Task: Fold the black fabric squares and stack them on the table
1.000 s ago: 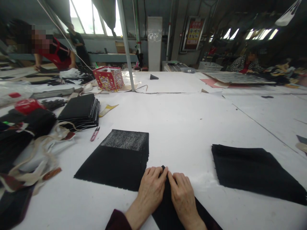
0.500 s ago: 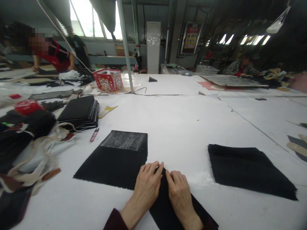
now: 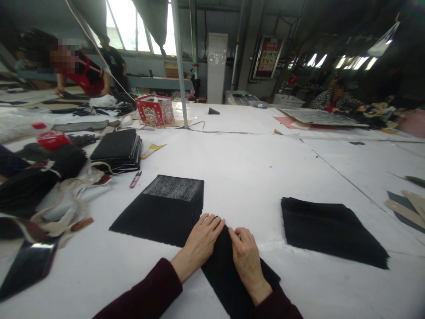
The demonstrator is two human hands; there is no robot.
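Note:
A folded black cloth piece (image 3: 221, 270) lies on the white table in front of me. My left hand (image 3: 204, 237) presses on its upper left edge, fingers together, beside a black cloth stack (image 3: 159, 217) with a grey speckled band on top. On the piece's right side rests my right hand (image 3: 245, 257), fingers curled and pressed on the fabric; its thumb side faces my left hand. What the fingertips pinch, if anything, is hard to see. Another black cloth stack (image 3: 328, 230) lies to the right, touched by neither hand.
Small pink-handled snips (image 3: 136, 179) lie left of the speckled stack, near a taller dark stack (image 3: 116, 146). Straps and fabric pile (image 3: 71, 204) fill the left side. A red box (image 3: 154, 110) stands by a pole. People work at the far left and far right.
The camera view has shifted slightly, and more of my left sleeve shows. Both hands remain on the folded black piece, close together.

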